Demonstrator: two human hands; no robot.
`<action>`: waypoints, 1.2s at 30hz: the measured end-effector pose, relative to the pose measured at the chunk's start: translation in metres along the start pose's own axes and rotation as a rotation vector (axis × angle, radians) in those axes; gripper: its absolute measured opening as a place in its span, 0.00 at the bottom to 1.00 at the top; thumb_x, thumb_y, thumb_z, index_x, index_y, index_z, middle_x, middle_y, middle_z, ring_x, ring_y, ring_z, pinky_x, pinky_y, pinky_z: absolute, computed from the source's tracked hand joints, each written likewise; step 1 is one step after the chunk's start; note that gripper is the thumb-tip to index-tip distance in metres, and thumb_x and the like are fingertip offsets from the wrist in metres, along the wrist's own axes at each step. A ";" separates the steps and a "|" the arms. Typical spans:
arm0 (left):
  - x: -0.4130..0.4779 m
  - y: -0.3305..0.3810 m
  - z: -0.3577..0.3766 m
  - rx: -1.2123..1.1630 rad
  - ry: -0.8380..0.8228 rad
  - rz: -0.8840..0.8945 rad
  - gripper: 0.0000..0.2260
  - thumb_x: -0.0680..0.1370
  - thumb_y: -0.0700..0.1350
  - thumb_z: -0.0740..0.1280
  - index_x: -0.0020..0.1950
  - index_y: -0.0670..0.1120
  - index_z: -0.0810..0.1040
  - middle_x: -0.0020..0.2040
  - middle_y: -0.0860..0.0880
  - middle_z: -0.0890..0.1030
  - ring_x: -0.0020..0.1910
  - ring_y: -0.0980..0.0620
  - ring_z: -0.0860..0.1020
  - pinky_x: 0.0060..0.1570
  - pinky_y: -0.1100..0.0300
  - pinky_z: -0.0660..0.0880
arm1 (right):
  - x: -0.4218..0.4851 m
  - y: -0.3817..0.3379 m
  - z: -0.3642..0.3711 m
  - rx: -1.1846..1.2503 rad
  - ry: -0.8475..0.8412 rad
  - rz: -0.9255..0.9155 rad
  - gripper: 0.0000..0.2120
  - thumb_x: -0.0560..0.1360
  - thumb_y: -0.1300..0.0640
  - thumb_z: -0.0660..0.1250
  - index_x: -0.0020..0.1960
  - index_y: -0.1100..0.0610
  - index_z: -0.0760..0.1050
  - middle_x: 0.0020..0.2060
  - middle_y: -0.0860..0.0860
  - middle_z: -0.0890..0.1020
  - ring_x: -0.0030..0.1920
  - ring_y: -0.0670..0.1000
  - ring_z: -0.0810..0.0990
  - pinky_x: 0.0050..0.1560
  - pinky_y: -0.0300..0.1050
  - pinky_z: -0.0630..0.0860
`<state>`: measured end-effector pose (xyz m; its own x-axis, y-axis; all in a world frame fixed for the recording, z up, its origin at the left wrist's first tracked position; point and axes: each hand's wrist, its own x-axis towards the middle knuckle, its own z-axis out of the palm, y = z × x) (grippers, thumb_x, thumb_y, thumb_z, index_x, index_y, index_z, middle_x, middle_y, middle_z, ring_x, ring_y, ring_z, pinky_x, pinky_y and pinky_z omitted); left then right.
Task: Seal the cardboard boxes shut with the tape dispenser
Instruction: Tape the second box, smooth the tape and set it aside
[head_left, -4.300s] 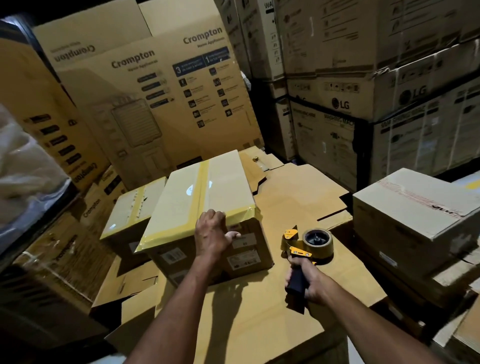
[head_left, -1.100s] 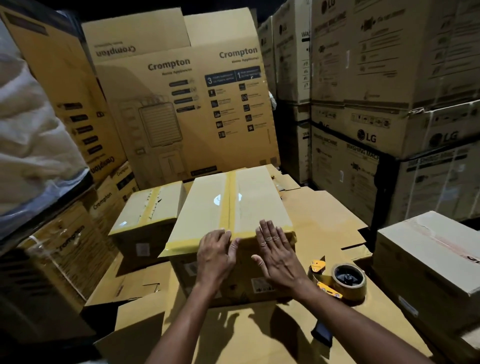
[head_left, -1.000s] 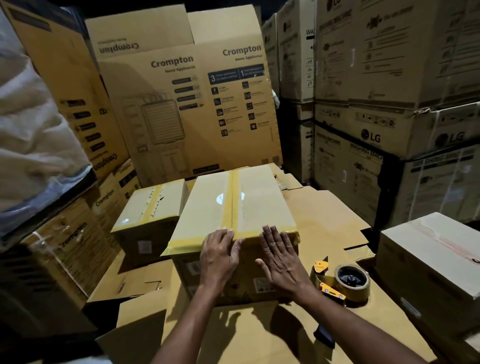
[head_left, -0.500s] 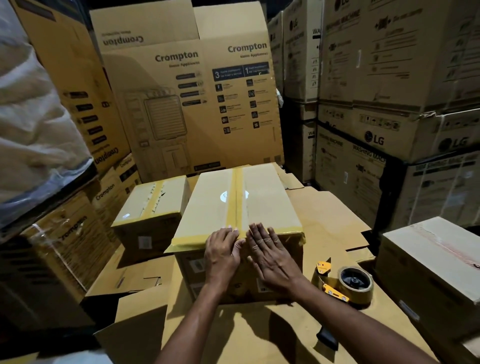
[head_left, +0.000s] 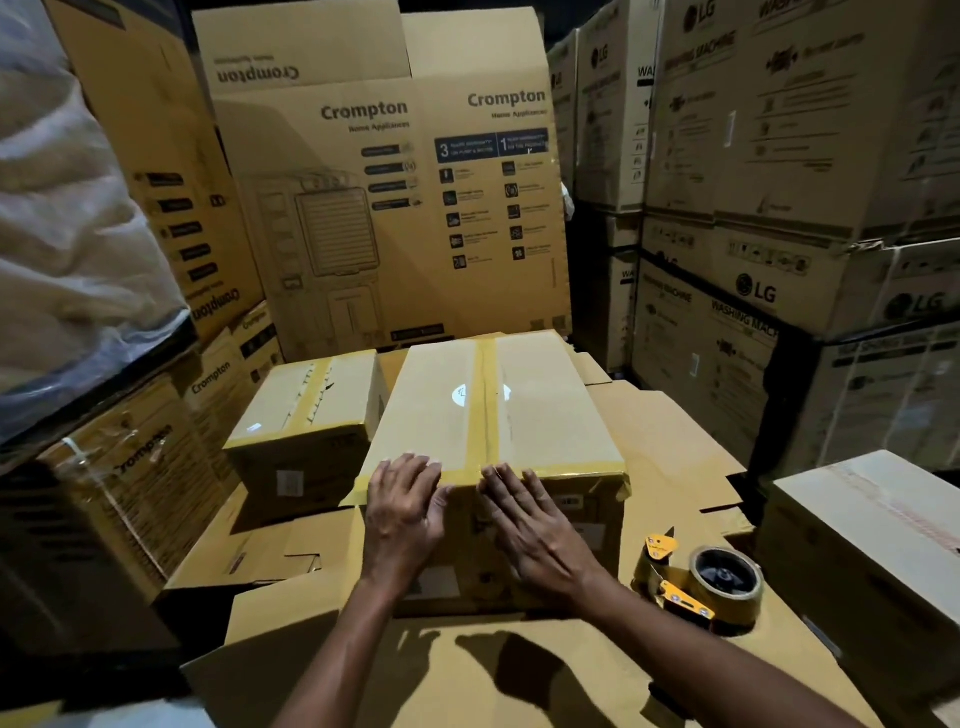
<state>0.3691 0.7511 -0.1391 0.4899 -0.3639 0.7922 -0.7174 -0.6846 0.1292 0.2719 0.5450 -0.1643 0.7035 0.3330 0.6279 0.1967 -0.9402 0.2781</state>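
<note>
Both hands are lying flat, fingers straight, against the near face of the box (head_left: 488, 415): left hand (head_left: 402, 512), right hand (head_left: 535, 525), neither gripping. The dispenser (head_left: 701, 582) is sitting unheld on the cardboard (head_left: 675, 441), right of the box.

This is a warehouse or stockroom for home appliances. Tall Crompton cartons (head_left: 395, 218) stand at 12 o'clock, with more of them at 10 o'clock. LG washing machine cartons (head_left: 769, 296) are stacked high from 1 to 3 o'clock. A plastic-wrapped bundle (head_left: 67, 234) fills 9 o'clock. In the centre, flattened cardboard sheets (head_left: 665, 431) lie under small taped boxes (head_left: 545, 415). A tape dispenser (head_left: 701, 582) lies at 4 o'clock.
</note>
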 end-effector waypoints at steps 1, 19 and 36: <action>0.004 -0.004 -0.001 -0.002 0.011 0.001 0.17 0.81 0.54 0.64 0.59 0.44 0.84 0.57 0.46 0.82 0.60 0.44 0.79 0.71 0.45 0.66 | 0.011 -0.002 0.002 -0.001 -0.009 -0.014 0.31 0.83 0.51 0.56 0.83 0.60 0.54 0.84 0.58 0.51 0.83 0.58 0.51 0.82 0.57 0.48; -0.019 -0.054 -0.006 -0.151 0.179 -0.070 0.21 0.75 0.54 0.75 0.62 0.43 0.83 0.60 0.45 0.81 0.63 0.45 0.77 0.70 0.42 0.67 | 0.050 -0.054 0.016 -0.002 0.150 0.027 0.29 0.86 0.53 0.52 0.84 0.60 0.52 0.83 0.60 0.52 0.82 0.61 0.54 0.82 0.60 0.47; -0.022 -0.093 -0.017 -0.451 0.064 -0.292 0.28 0.75 0.62 0.72 0.70 0.48 0.78 0.67 0.52 0.78 0.68 0.53 0.73 0.64 0.42 0.75 | 0.069 -0.075 0.034 -0.014 0.048 -0.031 0.28 0.83 0.53 0.55 0.82 0.60 0.59 0.83 0.60 0.55 0.82 0.61 0.54 0.82 0.61 0.47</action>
<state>0.4162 0.8337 -0.1583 0.6793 -0.1503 0.7183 -0.7046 -0.4069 0.5813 0.3293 0.6357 -0.1661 0.6634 0.3653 0.6530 0.2081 -0.9284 0.3080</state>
